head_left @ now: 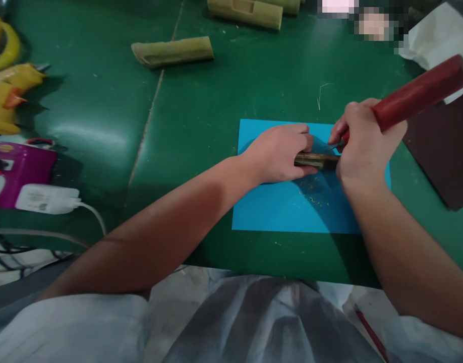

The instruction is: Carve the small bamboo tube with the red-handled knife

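On a blue sheet (262,212), my left hand (279,151) is closed around a narrow piece of bamboo (310,160), pressing it down. My right hand (363,146) grips a carving knife (420,96) by its thick red handle, which slants up to the right. A thin metal tip shows below the right fingers, close above the bamboo; whether it touches cannot be made out. The right end of the bamboo runs under the right hand. Small light shavings (318,200) lie on the sheet in front of the hands.
A cut bamboo piece (174,52) lies farther back on the green table (103,91), with a notched bamboo tube (250,12) behind. To the left are a yellow glue gun (12,96), a purple power box (23,171) and a white plug (46,198). A dark brown board (443,151) lies right.
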Action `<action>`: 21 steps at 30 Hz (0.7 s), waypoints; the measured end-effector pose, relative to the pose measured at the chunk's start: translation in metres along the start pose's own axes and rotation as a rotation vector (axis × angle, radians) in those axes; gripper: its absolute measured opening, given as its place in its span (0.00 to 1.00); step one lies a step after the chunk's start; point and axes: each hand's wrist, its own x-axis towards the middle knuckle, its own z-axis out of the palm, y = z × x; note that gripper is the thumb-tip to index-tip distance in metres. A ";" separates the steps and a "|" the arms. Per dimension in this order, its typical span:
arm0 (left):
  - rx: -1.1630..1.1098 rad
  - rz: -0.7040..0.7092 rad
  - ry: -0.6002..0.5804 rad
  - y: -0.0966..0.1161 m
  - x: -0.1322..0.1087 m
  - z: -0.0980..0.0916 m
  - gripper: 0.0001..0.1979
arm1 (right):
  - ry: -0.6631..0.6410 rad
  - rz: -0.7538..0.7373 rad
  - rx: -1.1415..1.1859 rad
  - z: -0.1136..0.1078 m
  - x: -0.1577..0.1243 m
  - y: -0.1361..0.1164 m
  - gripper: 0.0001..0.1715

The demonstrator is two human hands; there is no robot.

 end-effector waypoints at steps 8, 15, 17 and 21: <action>0.002 0.000 0.010 0.000 -0.001 0.001 0.14 | -0.022 -0.015 -0.038 0.001 -0.007 -0.007 0.31; -0.013 -0.020 -0.033 0.002 -0.001 -0.003 0.14 | 0.013 0.001 0.020 0.002 -0.008 -0.012 0.26; -0.026 0.001 -0.016 0.001 -0.001 -0.002 0.14 | 0.014 0.004 0.017 0.003 -0.009 -0.012 0.26; -0.027 0.020 0.003 -0.002 -0.001 0.002 0.15 | -0.017 -0.011 -0.049 0.003 -0.008 -0.009 0.30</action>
